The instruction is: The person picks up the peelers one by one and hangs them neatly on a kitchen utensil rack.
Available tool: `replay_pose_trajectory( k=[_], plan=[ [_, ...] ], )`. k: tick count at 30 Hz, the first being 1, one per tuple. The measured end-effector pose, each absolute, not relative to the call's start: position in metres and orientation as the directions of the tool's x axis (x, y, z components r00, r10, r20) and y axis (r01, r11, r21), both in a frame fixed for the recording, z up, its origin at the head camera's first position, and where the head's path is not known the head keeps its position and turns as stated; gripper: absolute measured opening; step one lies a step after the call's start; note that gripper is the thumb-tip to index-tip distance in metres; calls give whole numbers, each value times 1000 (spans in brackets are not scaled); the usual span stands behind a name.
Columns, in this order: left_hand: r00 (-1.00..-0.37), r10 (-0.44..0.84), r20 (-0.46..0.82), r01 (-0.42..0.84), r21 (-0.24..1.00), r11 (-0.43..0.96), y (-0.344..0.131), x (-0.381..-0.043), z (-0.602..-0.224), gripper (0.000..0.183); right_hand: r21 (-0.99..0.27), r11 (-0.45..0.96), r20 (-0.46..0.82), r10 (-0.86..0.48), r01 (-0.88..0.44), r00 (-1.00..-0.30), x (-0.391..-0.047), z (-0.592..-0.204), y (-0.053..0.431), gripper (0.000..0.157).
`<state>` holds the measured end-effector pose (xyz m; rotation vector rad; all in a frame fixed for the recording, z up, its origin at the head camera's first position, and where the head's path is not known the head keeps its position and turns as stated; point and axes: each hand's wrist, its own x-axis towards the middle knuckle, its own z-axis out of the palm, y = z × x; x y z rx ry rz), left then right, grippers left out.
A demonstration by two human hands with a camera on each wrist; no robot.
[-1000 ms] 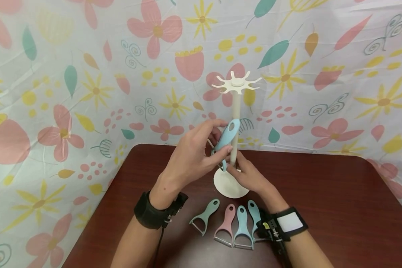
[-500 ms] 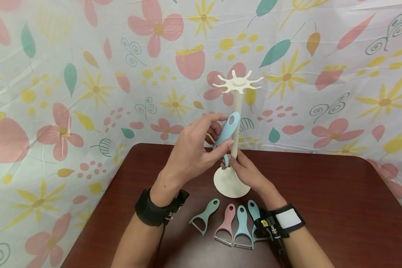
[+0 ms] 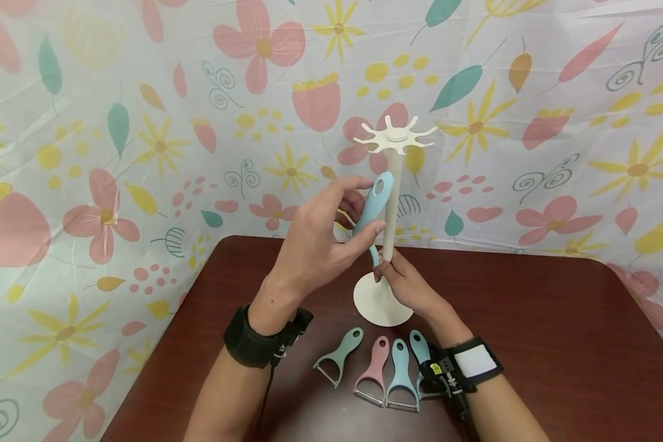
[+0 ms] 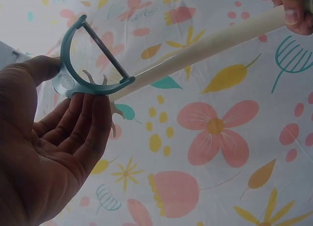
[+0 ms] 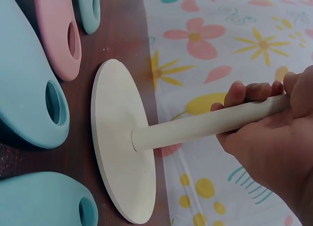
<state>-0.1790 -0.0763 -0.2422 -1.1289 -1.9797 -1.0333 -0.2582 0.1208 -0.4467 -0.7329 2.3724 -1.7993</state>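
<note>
My left hand [image 3: 323,236] pinches a light blue Y-shaped peeler [image 3: 377,199] between thumb and fingers. Its handle, with an oval hole, points up beside the pole, and in the left wrist view the metal blade [image 4: 105,50] shows at its other end. A cream stand [image 3: 392,184] rises behind it, topped by a ring of curved hooks [image 3: 396,136] with nothing hanging on them. Low on the pole, just above the round base [image 3: 378,304], my right hand [image 3: 411,285] grips it. The right wrist view shows the right fingers [image 5: 254,92] curled round the pole.
In front of the stand lie a green peeler [image 3: 342,355], a pink peeler [image 3: 377,365], a light blue peeler [image 3: 400,368] and another blue peeler [image 3: 419,347], partly hidden by the right wrist strap. The dark red table [image 3: 558,344] meets a floral cloth [image 3: 530,184] at the back.
My left hand has risen a little with the peeler, so the handle is nearer the hooks. The right hand keeps its hold on the pole; the peelers on the table lie as before.
</note>
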Motion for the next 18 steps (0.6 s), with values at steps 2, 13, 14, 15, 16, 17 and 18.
replay_pose_trajectory(
  k=[2, 13, 14, 15, 16, 17, 18],
  plan=[
    [-429, 384, 817, 893, 322, 313, -76, -178, -240, 43, -921, 202, 228, -412, -333, -882, -259, -448, 121, 32],
    [-404, 307, 862, 904, 323, 281, -74, -180, -237, 44, -923, 170, 253, -411, -346, -876, -258, -450, 120, 28],
    [-400, 296, 868, 904, 320, 283, -74, -180, -237, 44, -922, 170, 254, -413, -348, -875, -258, -449, 120, 27],
    [-397, 286, 872, 904, 318, 285, -74, -180, -237, 45, -922, 170, 254, -414, -349, -874, -258, -449, 120, 27],
    [-396, 278, 875, 904, 318, 287, -74, -181, -237, 45, -922, 170, 253, -417, -349, -873, -258, -448, 120, 27],
    [-392, 270, 879, 905, 315, 288, -74, -182, -237, 46, -922, 169, 252, -419, -348, -872, -257, -448, 119, 27],
    [-388, 264, 883, 906, 312, 287, -74, -184, -238, 46, -923, 172, 248, -419, -344, -873, -257, -447, 119, 27]
  ],
)
